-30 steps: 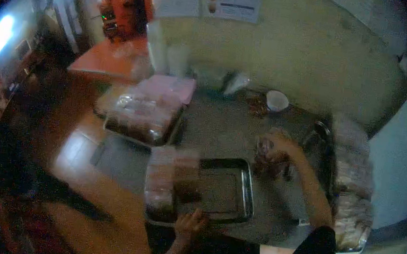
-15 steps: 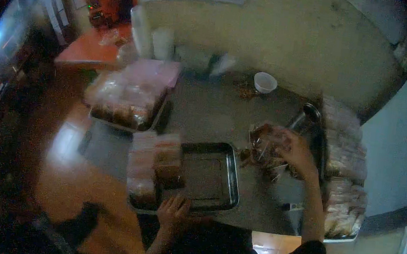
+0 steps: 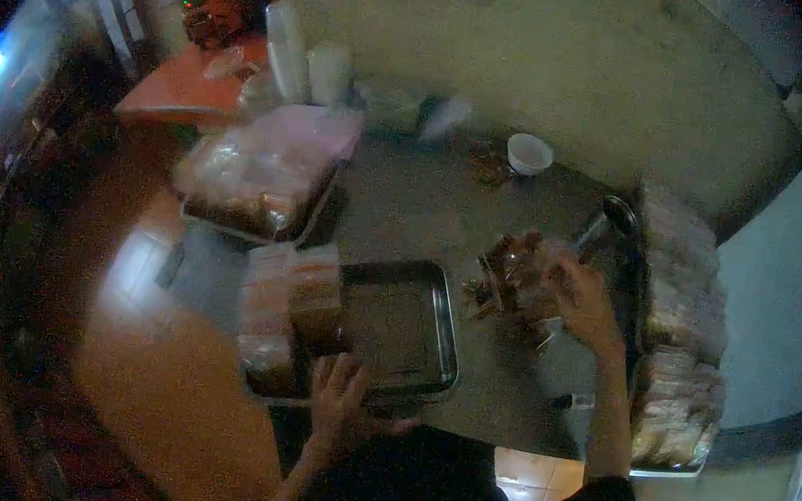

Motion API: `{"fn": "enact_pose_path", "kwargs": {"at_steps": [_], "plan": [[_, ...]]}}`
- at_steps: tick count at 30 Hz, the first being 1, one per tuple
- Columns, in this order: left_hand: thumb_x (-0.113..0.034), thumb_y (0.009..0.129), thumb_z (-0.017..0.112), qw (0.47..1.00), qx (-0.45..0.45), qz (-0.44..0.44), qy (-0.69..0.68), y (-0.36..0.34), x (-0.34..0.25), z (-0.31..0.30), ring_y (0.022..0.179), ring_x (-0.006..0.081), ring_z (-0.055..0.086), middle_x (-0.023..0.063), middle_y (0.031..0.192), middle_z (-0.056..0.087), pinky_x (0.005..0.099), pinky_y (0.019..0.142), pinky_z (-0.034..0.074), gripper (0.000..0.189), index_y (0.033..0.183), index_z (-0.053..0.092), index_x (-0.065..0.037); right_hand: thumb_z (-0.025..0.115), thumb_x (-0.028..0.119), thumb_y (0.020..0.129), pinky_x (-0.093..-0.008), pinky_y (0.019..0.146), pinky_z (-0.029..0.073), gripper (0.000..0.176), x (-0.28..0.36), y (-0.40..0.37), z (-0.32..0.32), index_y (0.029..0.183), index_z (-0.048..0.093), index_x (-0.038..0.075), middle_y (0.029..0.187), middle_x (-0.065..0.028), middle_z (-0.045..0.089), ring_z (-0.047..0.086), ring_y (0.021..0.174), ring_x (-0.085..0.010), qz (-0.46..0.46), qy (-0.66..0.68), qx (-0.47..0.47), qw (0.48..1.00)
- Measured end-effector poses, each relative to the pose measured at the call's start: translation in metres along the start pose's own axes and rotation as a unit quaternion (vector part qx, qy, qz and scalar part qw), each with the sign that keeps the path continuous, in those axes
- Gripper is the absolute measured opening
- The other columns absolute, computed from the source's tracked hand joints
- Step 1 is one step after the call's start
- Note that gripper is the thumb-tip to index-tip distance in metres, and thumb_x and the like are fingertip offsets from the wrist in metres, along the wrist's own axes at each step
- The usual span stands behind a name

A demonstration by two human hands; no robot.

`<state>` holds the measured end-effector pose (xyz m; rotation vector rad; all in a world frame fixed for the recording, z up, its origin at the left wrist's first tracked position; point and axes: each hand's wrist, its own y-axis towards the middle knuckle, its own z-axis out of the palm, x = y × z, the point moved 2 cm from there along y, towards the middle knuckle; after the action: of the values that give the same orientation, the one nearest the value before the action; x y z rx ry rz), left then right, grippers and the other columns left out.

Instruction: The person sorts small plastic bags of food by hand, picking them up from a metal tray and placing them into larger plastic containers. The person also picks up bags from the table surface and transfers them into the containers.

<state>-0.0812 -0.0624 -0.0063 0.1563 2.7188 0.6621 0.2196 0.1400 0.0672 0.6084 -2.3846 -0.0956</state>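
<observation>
My right hand is over the right side of the table, its fingers closed on a clear plastic packet with dark brown pieces showing in or under it. Blur hides its exact shape. At the near edge of a shallow metal tray is my left hand, fingers spread and holding nothing. Wrapped packets with pale and orange labels stand in rows in the tray's left part, just beyond my left fingers.
Stacked packets fill a long tray along the right edge. Near them lies a dark metal container. A white bowl stands at the back. Another tray of plastic-wrapped goods is at the back left, beside an orange surface.
The tray with the packets has shifted slightly left. My left hand has stayed at its near edge, fingers more raised. My right hand remains at the clear packet, which has moved a little.
</observation>
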Motion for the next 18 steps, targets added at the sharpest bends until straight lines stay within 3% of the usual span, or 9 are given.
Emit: {"fn": "enact_pose_path", "kwargs": {"at_steps": [3,4,6,9,11,12,13,15,18], "plan": [[-0.047,0.07,0.078,0.959,0.008,0.02,-0.283,0.053,-0.035,-0.025,0.126,0.0358,0.039,0.0147,0.127,0.053,0.0489,0.103,0.033,0.076,0.127,0.052,-0.004,0.063,0.004,0.085,-0.0289,0.072,0.05,0.008,0.038,-0.025,-0.006,0.09,0.058,0.006,0.086,-0.0041,0.063,0.063,0.079,-0.0162,-0.035,0.14,-0.027,0.989],[-0.045,0.074,0.076,0.937,-0.001,0.018,-0.349,0.065,-0.047,-0.026,0.13,0.0361,0.036,0.0158,0.131,0.05,0.0492,0.107,0.03,0.079,0.134,0.046,-0.004,0.063,0.005,0.085,-0.0286,0.073,0.05,0.007,0.055,-0.032,-0.003,0.091,0.059,0.005,0.086,-0.0036,0.063,0.062,0.08,-0.0147,-0.032,0.157,-0.01,0.987],[-0.041,0.086,0.065,0.829,0.11,-0.024,-0.548,0.066,-0.064,0.006,0.132,0.0366,0.032,0.0171,0.139,0.042,0.0495,0.11,0.026,0.071,0.14,0.037,-0.004,0.063,0.006,0.087,-0.0282,0.076,0.05,0.006,0.086,-0.045,0.009,0.091,0.059,0.005,0.087,-0.0026,0.063,0.061,0.083,-0.0118,-0.032,0.188,0.024,0.981],[-0.033,0.101,0.041,0.701,0.322,-0.218,-0.598,0.066,-0.069,0.021,0.128,0.0332,0.04,0.0188,0.14,0.041,0.0472,0.109,0.029,0.052,0.143,0.032,-0.003,0.064,0.01,0.088,-0.0277,0.077,0.051,0.008,0.082,-0.044,0.043,0.094,0.062,0.006,0.091,-0.0048,0.063,0.062,0.086,-0.0146,-0.061,0.223,0.022,0.973],[-0.035,0.103,0.035,0.884,0.115,-0.163,-0.423,0.026,-0.059,0.067,0.119,0.0284,0.049,0.0171,0.128,0.051,0.0453,0.103,0.036,0.048,0.137,0.04,-0.002,0.064,0.013,0.088,-0.0344,0.087,0.048,0.011,0.072,-0.032,0.051,0.097,0.063,0.008,0.099,-0.0073,0.061,0.06,0.099,-0.0202,-0.021,0.198,0.023,0.98],[-0.036,0.103,0.034,0.899,0.064,-0.171,-0.397,0.021,-0.049,0.07,0.115,0.0264,0.051,0.016,0.124,0.054,0.0443,0.101,0.039,0.047,0.135,0.043,-0.002,0.064,0.014,0.088,-0.0378,0.092,0.046,0.012,0.066,-0.025,0.055,0.099,0.064,0.009,0.103,-0.0086,0.061,0.059,0.105,-0.023,-0.001,0.183,0.022,0.983],[-0.037,0.104,0.032,0.912,0.014,-0.181,-0.367,0.02,-0.042,0.064,0.112,0.0245,0.054,0.0148,0.121,0.057,0.0434,0.099,0.041,0.047,0.133,0.045,-0.002,0.063,0.015,0.088,-0.0417,0.097,0.04,0.013,0.064,-0.021,0.061,0.099,0.065,0.009,0.108,-0.0092,0.059,0.055,0.111,-0.0258,-0.021,0.038,0.016,0.999],[-0.039,0.103,0.034,0.835,0.022,-0.256,-0.487,0.028,-0.026,0.044,0.107,0.0214,0.056,0.012,0.118,0.058,0.0415,0.096,0.043,0.047,0.13,0.048,-0.003,0.062,0.017,0.087,-0.0497,0.107,0.029,0.014,0.059,-0.02,0.071,0.099,0.066,0.01,0.119,-0.0106,0.057,0.046,0.124,-0.0313,-0.055,-0.256,-0.024,0.965],[-0.042,0.102,0.035,0.673,0.042,-0.33,-0.66,0.046,-0.02,0.001,0.101,0.0169,0.059,0.0077,0.114,0.059,0.0387,0.093,0.046,0.048,0.125,0.053,-0.004,0.062,0.018,0.086,-0.0554,0.113,0.012,0.022,0.019,-0.017,0.088,0.107,0.066,0.011,0.132,-0.0093,0.051,0.034,0.134,-0.0342,-0.037,-0.26,0.01,0.965]]}}
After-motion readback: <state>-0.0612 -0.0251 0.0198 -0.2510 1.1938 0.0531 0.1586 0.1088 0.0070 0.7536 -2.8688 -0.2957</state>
